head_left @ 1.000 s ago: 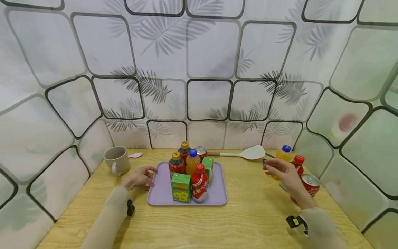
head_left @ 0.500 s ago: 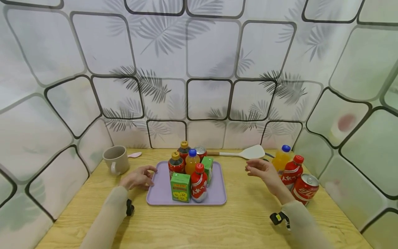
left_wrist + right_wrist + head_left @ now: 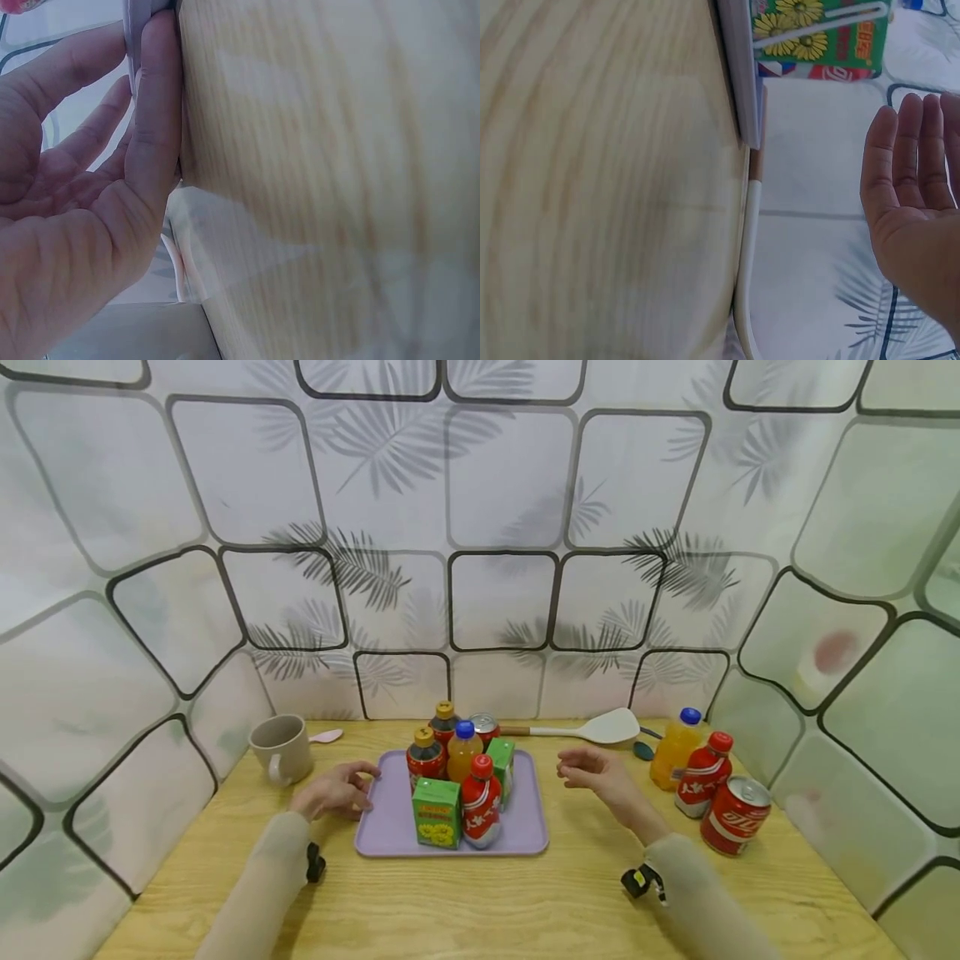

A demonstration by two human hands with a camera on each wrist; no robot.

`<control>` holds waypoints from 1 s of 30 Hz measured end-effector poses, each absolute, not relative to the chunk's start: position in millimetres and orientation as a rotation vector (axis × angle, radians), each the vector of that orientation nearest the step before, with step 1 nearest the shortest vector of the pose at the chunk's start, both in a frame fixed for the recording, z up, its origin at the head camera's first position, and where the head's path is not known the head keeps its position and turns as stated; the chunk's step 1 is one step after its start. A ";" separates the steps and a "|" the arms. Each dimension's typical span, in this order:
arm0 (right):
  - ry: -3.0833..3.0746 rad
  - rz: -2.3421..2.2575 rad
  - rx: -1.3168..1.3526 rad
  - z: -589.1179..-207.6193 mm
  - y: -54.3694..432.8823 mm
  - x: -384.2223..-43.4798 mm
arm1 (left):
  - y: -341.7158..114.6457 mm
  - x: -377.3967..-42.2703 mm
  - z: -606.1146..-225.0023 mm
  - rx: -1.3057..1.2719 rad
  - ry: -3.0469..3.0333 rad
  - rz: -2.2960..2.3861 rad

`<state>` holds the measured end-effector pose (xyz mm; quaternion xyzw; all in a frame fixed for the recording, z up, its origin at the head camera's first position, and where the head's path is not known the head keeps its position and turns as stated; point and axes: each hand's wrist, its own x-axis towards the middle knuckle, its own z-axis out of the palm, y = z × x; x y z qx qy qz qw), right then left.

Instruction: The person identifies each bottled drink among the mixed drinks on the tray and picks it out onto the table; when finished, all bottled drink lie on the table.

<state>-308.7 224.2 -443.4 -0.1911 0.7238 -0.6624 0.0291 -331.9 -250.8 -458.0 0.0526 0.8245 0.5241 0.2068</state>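
Observation:
In the head view, my left hand (image 3: pixel 339 790) is at the left edge of a lilac tray (image 3: pixel 386 827). The left wrist view shows its fingers on both sides of the tray's rim (image 3: pixel 136 37). My right hand (image 3: pixel 600 777) is held above the table, right of the tray, fingers loosely bent around nothing. On the tray stand a green drink carton (image 3: pixel 437 814), a red-capped bottle (image 3: pixel 481 802), an orange juice bottle (image 3: pixel 464 752), two dark bottles with yellow caps, including the nearer dark bottle (image 3: pixel 425 756), and a second green carton (image 3: pixel 501 764). A can (image 3: pixel 485 727) shows partly behind them.
Right of my right hand stand an orange juice bottle (image 3: pixel 675 752), a red-labelled bottle (image 3: pixel 703 777) and a red can (image 3: pixel 735 817). A white spatula (image 3: pixel 609 727) and a dark spoon (image 3: pixel 642 750) lie at the back. A mug (image 3: pixel 282 747) and pink spoon (image 3: pixel 327 736) are far left.
My right hand has moved left, away from the bottles and can on the right, toward the tray. The left hand and the tray stay in place.

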 end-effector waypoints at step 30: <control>2.480 -1.870 -0.544 -447.1 161.5 -331.3 | -248.5 -335.6 -459.7 0.113 2.285 1.467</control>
